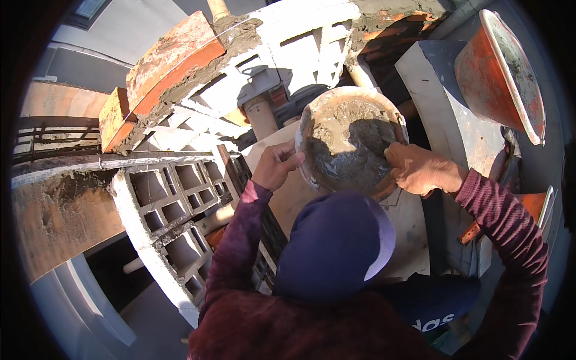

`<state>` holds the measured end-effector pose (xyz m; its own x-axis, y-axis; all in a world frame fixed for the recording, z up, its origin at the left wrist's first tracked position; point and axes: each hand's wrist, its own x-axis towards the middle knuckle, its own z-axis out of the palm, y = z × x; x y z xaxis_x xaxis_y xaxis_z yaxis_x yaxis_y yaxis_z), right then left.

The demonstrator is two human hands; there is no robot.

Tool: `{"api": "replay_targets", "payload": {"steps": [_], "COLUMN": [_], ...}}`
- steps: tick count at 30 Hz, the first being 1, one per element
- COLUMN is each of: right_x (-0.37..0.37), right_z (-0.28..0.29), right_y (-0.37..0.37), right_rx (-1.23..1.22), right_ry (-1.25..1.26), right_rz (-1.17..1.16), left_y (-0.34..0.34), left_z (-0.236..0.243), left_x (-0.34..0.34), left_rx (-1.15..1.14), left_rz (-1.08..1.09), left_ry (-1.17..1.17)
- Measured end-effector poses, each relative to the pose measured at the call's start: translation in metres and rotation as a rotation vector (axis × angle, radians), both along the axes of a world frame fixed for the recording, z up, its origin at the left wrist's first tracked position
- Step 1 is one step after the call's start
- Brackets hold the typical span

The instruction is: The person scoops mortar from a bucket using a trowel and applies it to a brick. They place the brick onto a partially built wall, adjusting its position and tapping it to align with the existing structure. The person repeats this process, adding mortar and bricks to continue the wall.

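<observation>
Surrounding the mortar bucket (pixel 345 97): pale board (pixel 407 235), white lattice blocks (pixel 144 240).

Hard sunlight; pale grey wall (pixel 147 30) upper left, stained wooden panel (pixel 66 222) at left.

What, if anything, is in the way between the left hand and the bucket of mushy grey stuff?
Nothing that I can see: the left hand is at the left rim of the bucket.
</observation>
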<state>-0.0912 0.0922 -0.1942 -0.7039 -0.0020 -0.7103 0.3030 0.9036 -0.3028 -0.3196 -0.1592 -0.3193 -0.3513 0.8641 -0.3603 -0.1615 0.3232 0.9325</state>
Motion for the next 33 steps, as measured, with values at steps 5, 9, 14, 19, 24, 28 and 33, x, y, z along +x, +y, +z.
{"api": "replay_targets", "payload": {"steps": [5, 9, 14, 19, 24, 28, 33], "right_x": [0.034, 0.052, 0.052, 0.039, 0.002, -0.007, -0.006], "right_z": [0.014, 0.032, 0.07, 0.102, 0.05, 0.032, 0.019], "right_y": [-0.07, -0.083, -0.057, -0.009, -0.012, -0.029, -0.043], "right_rx": [0.431, 0.541, 0.464, 0.172, -0.109, -0.384, -0.72], "right_ry": [0.235, 0.09, 0.176, -0.045, -0.304, -0.419, -0.451], "right_rz": [0.151, 0.063, 0.138, -0.165, -0.357, -0.698, -1.109], "left_y": [-0.004, 0.002, -0.009, -0.001, -0.007, -0.005, -0.003], "left_z": [0.005, -0.005, -0.007, -0.013, -0.008, -0.01, -0.003], "left_x": [0.01, 0.008, 0.005, 0.014, 0.01, 0.012, 0.015], "left_rx": [0.039, 0.073, 0.103, 0.157, 0.129, 0.1, 0.096], "left_rz": [0.1, 0.05, 0.065, 0.1, 0.092, 0.073, 0.111], "left_ry": [0.023, -0.007, -0.011, -0.109, -0.068, -0.084, -0.109]}}
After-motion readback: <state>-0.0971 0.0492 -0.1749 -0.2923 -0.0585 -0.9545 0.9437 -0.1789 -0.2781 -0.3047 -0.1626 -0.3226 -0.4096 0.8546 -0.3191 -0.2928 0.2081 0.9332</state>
